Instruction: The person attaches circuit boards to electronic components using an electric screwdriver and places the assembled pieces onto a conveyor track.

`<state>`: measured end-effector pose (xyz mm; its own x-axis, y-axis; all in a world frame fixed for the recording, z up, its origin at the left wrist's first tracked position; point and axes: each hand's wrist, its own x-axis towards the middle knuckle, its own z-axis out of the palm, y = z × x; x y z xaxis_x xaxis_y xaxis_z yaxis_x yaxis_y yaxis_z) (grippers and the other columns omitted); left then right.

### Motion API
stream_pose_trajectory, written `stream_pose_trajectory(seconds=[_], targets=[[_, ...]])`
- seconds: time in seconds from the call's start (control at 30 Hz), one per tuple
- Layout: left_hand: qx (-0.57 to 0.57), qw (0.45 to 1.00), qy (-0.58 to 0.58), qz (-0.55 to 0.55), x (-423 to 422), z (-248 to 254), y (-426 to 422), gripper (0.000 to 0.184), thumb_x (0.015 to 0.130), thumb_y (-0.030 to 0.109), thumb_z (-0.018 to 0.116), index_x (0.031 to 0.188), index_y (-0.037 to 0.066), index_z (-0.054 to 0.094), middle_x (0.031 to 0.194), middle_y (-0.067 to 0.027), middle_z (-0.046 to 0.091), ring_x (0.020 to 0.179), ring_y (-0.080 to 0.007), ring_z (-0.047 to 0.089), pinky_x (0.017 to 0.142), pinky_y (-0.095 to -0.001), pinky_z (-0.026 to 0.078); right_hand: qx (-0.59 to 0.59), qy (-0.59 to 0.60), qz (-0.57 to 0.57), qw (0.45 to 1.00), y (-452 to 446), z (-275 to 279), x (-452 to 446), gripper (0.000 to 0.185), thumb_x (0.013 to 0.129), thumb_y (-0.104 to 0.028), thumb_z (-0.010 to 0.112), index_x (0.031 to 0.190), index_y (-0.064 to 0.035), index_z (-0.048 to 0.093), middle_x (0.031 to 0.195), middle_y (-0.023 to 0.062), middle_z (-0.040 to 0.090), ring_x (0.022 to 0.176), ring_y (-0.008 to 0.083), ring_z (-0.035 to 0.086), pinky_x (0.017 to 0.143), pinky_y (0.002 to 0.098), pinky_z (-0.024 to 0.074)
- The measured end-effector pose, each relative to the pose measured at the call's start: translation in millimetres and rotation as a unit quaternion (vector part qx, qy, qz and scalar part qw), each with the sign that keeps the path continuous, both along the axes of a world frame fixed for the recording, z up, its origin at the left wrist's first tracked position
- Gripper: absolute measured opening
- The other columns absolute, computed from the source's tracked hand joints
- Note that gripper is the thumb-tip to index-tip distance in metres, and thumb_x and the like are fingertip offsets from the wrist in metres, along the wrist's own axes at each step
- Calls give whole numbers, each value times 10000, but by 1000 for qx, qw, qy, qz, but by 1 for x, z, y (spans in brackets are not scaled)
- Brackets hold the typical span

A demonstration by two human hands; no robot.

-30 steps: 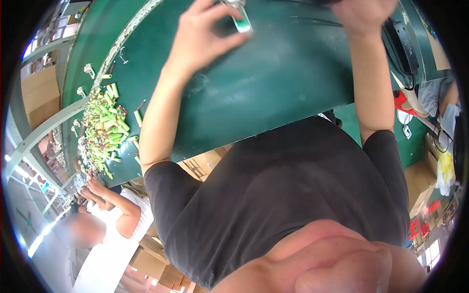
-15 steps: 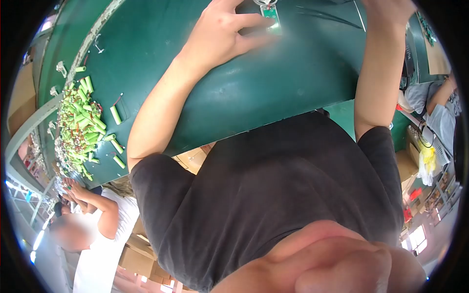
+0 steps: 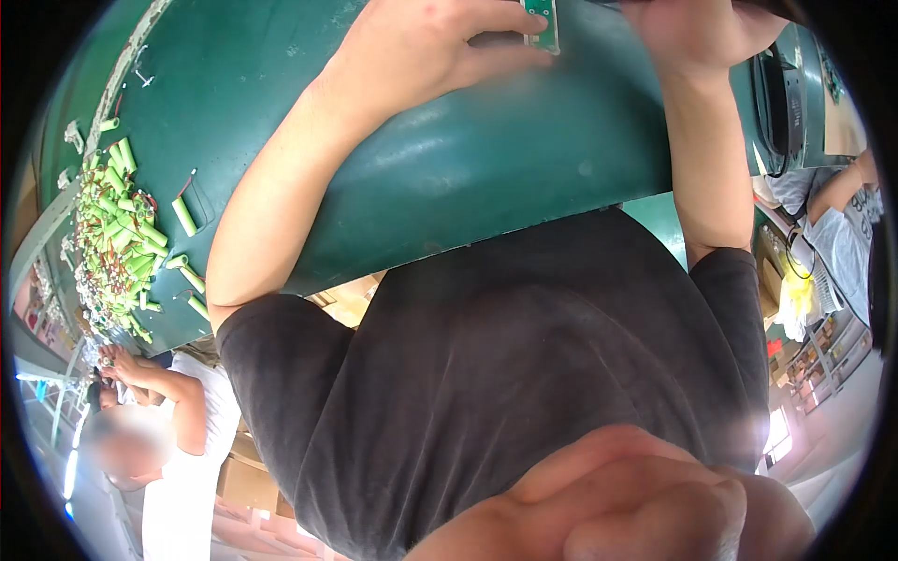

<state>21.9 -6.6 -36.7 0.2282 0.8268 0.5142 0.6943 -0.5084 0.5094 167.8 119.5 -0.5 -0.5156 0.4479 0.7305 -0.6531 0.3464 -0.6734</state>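
Observation:
My left hand (image 3: 468, 42) is at the top of the view, its thumb and fingers closed on the edges of a small green circuit board (image 3: 540, 23). The board's upper end is cut off by the frame. My right hand (image 3: 697, 33) is to the right of the board and apart from it, partly beyond the top edge. Its fingers look curled around something dark that I cannot make out. Both hands are over the green tabletop (image 3: 449, 178).
A pile of green cylindrical cells with wires (image 3: 117, 234) lies at the left, with several loose cells (image 3: 184, 216) beside it. A black device with cables (image 3: 781, 103) stands at the right. A co-worker in white (image 3: 182, 458) is at the lower left, another person (image 3: 842, 224) at the right.
My left hand and the board have moved right and towards the top edge. My right hand has shifted slightly left since the last frame. The cell pile appears further left as the view turned.

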Motion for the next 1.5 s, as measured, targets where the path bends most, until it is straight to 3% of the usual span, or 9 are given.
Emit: stream_pose_trajectory(seconds=[0.57,0.77,0.9,1.0,1.03,1.13,1.2,1.33,1.5], targets=[[-2,1000,16,23,3,0,-3,264,691,195,884,868,46,756,1390,-213,578,1269,-378,575,1038,-471,457,-7,-3,-29,1000,-3,-10,-6,483,933,57,576,1367,39,363,663,51,549,470,107,483,491,243,418],[-38,995,-19,95,-26,38,3,216,712,119,848,820,23,688,1266,-209,655,1114,-356,671,957,-395,538,-9,47,-33,998,5,-10,0,537,946,54,580,1428,73,343,678,52,568,488,121,514,497,257,448],[-52,967,67,239,-82,60,31,333,797,155,793,1050,12,630,1086,-152,674,1064,-290,653,965,-373,490,-75,-38,-76,994,-15,-13,2,501,922,81,634,1376,78,420,697,28,581,520,102,525,529,241,438],[-50,958,55,276,-157,33,71,457,826,199,787,1204,32,591,1112,-171,664,1068,-301,635,958,-376,488,49,-12,-87,995,0,-28,-4,470,904,87,675,1326,59,469,754,13,596,613,76,541,605,229,416],[-72,954,32,289,-173,29,81,462,838,206,779,1220,38,583,1126,-177,659,1085,-306,630,970,-380,484,-19,-29,-64,997,-8,-25,-1,471,905,77,687,1324,55,473,783,11,595,666,73,542,629,237,414],[-66,930,108,346,-223,0,116,594,844,320,774,1307,11,566,1313,-242,595,1250,-382,567,1097,-448,434,-141,-47,-11,989,-14,-21,1,398,905,79,688,1258,26,513,776,18,593,642,84,557,602,241,437],[37,909,212,358,-232,-16,143,690,831,373,778,1361,-1,543,1386,-263,559,1309,-413,520,1140,-484,394,-90,-76,-11,993,-9,-15,7,324,909,61,658,1208,5,546,812,34,615,718,115,594,709,304,496],[-105,924,167,329,-150,26,155,756,865,515,722,1393,8,533,1423,-234,562,1342,-408,506,1195,-517,325,-109,-74,34,991,-6,-12,9,298,908,15,697,1195,14,618,889,38,674,830,95,635,769,264,514],[-151,897,195,366,-153,15,177,838,880,633,642,1428,10,516,1445,-235,550,1396,-398,467,1235,-612,163,-161,-109,46,980,1,-2,16,208,909,8,702,1107,3,642,880,44,685,715,112,643,655,278,511]])
